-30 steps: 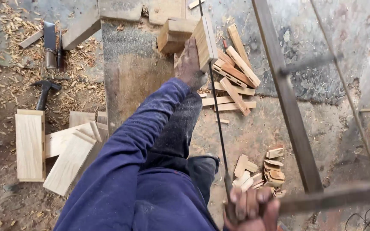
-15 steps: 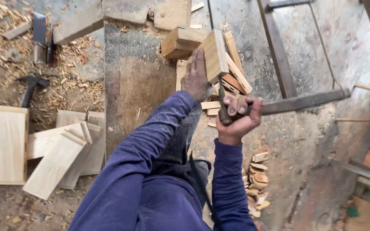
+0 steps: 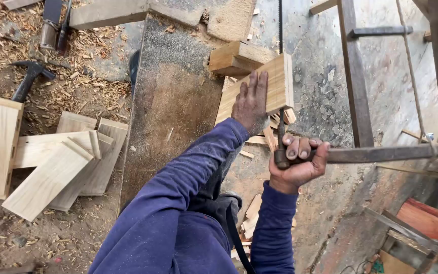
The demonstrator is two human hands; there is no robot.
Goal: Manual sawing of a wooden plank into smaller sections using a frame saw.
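Dusty plank bench (image 3: 173,111): pale board (image 3: 259,91), wood block (image 3: 236,57); ground: shavings, boards (image 3: 51,162), hammer (image 3: 29,78).

Daylight is falling across a dirt floor (image 3: 36,238) littered with wood shavings (image 3: 77,91) at upper left, while cut planks (image 3: 51,167) are lying at left and rough grey concrete (image 3: 315,86) is spreading at upper right.

left hand (image 3: 251,104) flat on wood board (image 3: 275,83) | right hand (image 3: 298,161) gripping frame saw (image 3: 381,152)
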